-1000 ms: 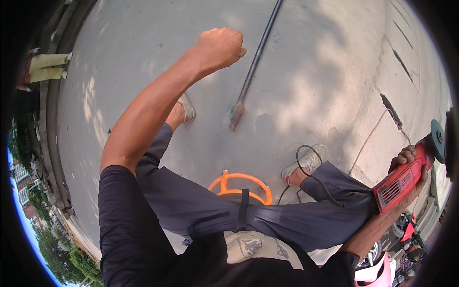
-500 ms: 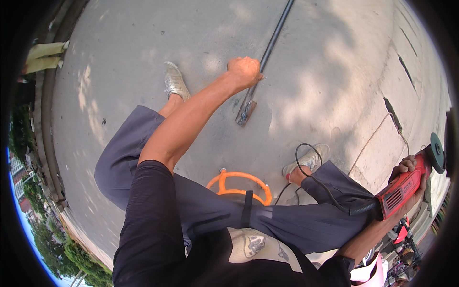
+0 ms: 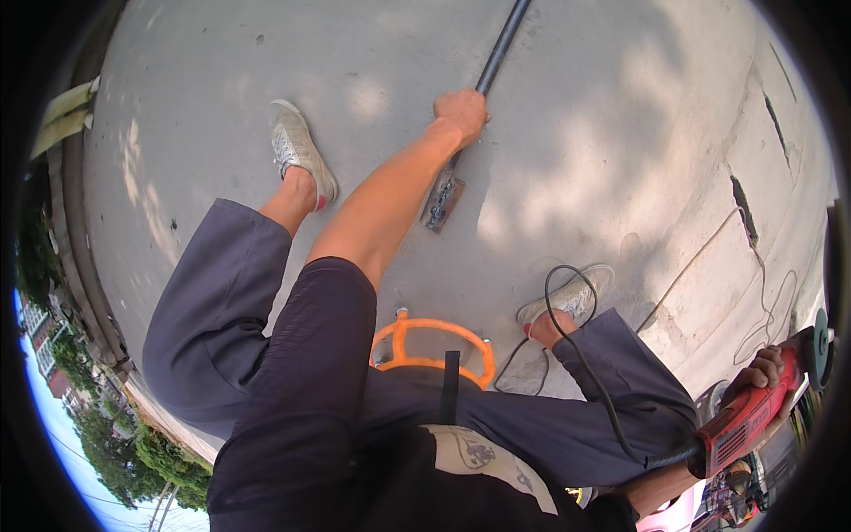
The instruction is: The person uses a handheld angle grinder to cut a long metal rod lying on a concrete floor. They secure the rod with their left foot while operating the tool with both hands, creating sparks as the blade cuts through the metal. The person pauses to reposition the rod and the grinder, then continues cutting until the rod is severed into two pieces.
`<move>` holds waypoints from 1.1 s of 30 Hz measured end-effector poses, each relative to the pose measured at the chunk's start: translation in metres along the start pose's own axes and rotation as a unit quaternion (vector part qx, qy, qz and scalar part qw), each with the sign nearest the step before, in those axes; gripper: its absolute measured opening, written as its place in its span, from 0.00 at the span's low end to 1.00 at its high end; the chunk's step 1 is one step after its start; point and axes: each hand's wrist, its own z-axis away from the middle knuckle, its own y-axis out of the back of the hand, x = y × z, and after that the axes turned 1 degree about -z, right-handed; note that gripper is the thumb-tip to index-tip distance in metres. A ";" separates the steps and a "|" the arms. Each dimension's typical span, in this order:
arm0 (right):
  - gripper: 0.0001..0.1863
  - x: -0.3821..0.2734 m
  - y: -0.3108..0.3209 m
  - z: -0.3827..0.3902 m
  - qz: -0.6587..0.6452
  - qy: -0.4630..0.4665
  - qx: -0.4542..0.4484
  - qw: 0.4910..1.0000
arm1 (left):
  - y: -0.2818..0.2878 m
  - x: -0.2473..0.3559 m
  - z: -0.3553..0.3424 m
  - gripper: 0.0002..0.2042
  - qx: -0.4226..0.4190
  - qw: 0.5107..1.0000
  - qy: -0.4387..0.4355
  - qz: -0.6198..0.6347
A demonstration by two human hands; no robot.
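Observation:
My left hand (image 3: 461, 115), at the end of an outstretched arm, is closed around a dark metal pipe (image 3: 505, 43). The pipe runs up past the top edge of the picture. At its near end is a small rusty flat plate (image 3: 443, 204) with rough, shiny weld marks. Far to the right, my right hand (image 3: 762, 369) grips a red angle grinder (image 3: 750, 418) by its body. The grinder's greenish disc (image 3: 821, 349) faces away from me, well apart from the pipe. A black power cord (image 3: 610, 403) loops from its rear end past my right leg.
An orange tubular frame (image 3: 430, 324) stands between my legs. My shoes (image 3: 300, 151) rest on grey concrete (image 3: 390, 239). Cracks (image 3: 743, 208) and a thin cable (image 3: 696, 257) lie to the right. Another person's trouser legs (image 3: 66, 117) show at the far left.
My left foot appears further forward and left, with the leg more spread. The grinder has shifted slightly down and right in the picture. Both hands keep their hold.

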 end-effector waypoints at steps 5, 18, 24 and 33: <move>0.29 0.001 0.002 -0.002 -0.003 0.001 0.008 1.000 | -0.003 -0.013 -0.007 0.19 -0.005 0.999 -0.043 0.010; 0.30 -0.044 0.023 0.000 0.021 -0.041 0.034 0.998 | 0.114 0.002 0.041 0.28 -0.199 0.935 -0.075 0.285; 0.31 -0.001 0.005 -0.004 0.008 0.002 -0.006 1.000 | 0.138 -0.045 0.042 0.27 -0.027 0.987 -0.066 0.141; 0.29 0.009 -0.018 -0.007 0.021 -0.047 -0.001 0.999 | 0.139 -0.060 0.083 0.26 -0.005 0.983 -0.092 0.159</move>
